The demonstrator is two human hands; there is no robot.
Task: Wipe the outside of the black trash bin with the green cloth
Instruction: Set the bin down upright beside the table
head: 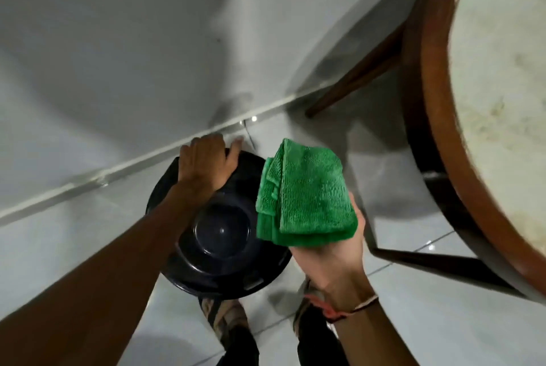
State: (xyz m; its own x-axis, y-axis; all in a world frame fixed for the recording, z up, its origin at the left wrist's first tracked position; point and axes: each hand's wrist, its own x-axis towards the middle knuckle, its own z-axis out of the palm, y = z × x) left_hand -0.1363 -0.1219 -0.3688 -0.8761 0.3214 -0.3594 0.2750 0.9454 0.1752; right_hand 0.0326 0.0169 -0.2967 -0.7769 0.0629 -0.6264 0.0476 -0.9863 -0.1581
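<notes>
A: Room first. Pale wall (118, 25) fills the upper left of the frame; glossy light floor tiles (74, 232) run below it, the seam crossing from lower left toward centre.

B: Largest item?

A: Round table (502, 99), right edge of frame, pale mottled top, brown wooden rim, dark legs beneath.

B: Next.

A: Bin (218, 232), black, round, lower centre, standing on the tiles near the wall, seen from above. Domed lid with a circular recess.

B: Hands?

A: Left hand (206, 161), palm down on the far edge of the lid, fingers curled over the rim, steadying it. Right hand (331, 256), closed around the lower end of the cloth (304, 194), a folded green pad raised just right of the bin. Whether cloth touches bin, I cannot tell. Thin cord bracelet (351, 308) on that wrist.

B: Step in hand?

A: By my reading, the wipe is only about to start. Next move calls for lowering the cloth to the bin's side wall and rubbing around it while the left hand holds firm.

B: Brands, writing?

A: None legible.
</notes>
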